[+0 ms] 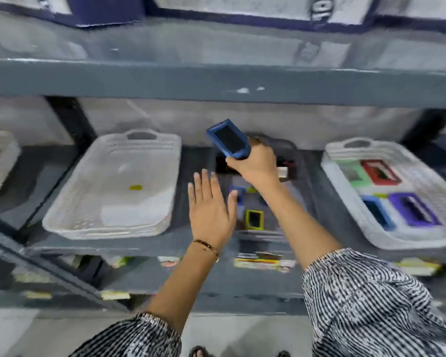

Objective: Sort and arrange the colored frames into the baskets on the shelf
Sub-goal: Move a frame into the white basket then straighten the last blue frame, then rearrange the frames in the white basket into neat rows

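Dark middle basket [300, 161] largely behind both forearms; far-left basket [0, 163] cropped.

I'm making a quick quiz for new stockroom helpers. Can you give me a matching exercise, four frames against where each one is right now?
Frames:
1. blue frame
2. yellow frame
3. red frame
4. purple frame

Places:
A. far side of the right white basket
B. held in the right hand
C. near side of the right white basket
D. dark middle basket

Pairs: 1-B, 2-D, 3-A, 4-C
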Demonstrator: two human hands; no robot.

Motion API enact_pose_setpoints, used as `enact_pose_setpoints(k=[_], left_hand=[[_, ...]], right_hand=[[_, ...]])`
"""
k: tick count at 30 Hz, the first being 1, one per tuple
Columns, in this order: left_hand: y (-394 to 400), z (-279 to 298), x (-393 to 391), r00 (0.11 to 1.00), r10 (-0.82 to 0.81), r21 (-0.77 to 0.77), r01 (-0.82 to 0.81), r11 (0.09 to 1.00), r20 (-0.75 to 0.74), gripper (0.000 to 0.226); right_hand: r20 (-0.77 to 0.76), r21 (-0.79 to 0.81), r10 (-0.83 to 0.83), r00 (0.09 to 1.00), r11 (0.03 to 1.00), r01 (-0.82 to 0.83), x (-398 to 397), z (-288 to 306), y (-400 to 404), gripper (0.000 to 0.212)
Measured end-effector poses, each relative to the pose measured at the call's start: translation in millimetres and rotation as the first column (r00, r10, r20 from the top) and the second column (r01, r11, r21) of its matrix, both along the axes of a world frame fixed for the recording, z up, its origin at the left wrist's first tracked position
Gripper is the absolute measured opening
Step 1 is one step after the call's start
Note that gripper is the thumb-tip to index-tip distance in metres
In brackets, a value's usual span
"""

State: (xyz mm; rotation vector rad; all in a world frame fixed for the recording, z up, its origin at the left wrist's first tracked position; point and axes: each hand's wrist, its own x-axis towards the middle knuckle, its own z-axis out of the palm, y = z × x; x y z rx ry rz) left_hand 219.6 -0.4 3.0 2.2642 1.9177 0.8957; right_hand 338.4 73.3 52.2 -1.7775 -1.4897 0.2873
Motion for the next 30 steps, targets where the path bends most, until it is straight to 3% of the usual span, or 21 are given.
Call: enact_pose_setpoints(k=[7, 14, 20, 30], left_hand=[[-33.7, -6.4, 134.4, 0.967, -0.253, -0.046, 0.253, 0.966, -0.012, 0.065], [-46.0, -32.4, 209.0, 0.960, -0.277, -0.139, 0.268, 0.953, -0.050, 0.062], [-42.8, -35.2, 221.8, 0.979, -0.176, -0.200, 0.153, 0.968, -0.104, 0.063], [-43.3, -37.4, 221.7, 0.972, -0.173, -0.234, 0.133, 0.963, -0.157, 0.063]], right_hand=[[0.069, -0.104, -0.267, 0.961, 0.956, 0.273, 162.4, -2.0, -73.5, 0.054], [0.068, -0.256, -0.401, 0.914, 0.878, 0.404, 273.4, -28.3, -123.6, 0.054], [0.116, -0.447, -0.390, 0.914, 0.801, 0.398, 303.2, -48.6, -135.5, 0.058], [0.161, -0.577, -0.326, 0.932, 0.734, 0.357, 292.3, -59.4, -132.0, 0.064]])
